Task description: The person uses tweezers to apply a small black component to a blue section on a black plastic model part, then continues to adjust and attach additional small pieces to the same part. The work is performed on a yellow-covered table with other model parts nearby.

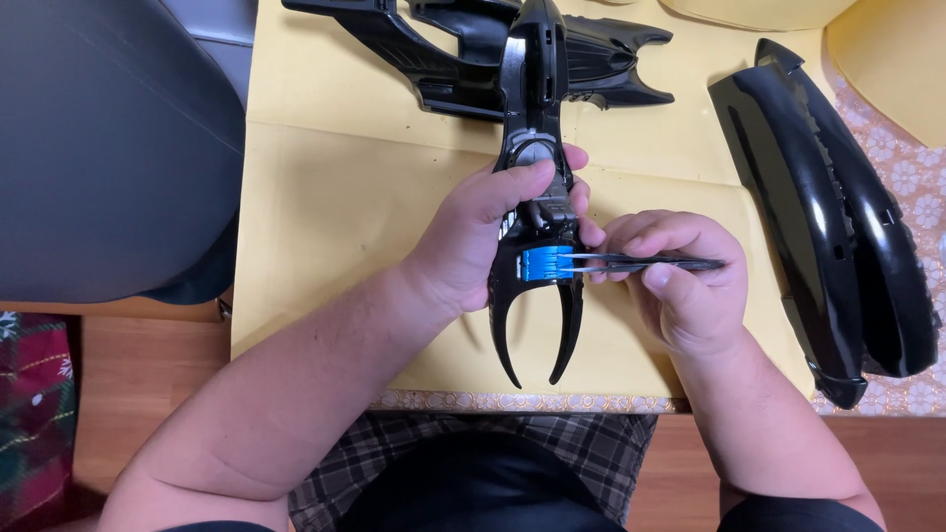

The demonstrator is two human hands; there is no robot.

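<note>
a sheet of yellow paper (335,197) covers the table in front of me. at its far edge lies a glossy black winged plastic shell (443,54). off to my right rest two long curved black plastic panels (838,227), side by side, partly on a white lace-patterned tablecloth (912,167). a dark grey chair back (99,148) sits to my left, above the wooden floor (138,374).

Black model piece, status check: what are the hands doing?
Left hand grips black model piece. Right hand holds tweezers at its blue part. Nothing in the way.
</note>
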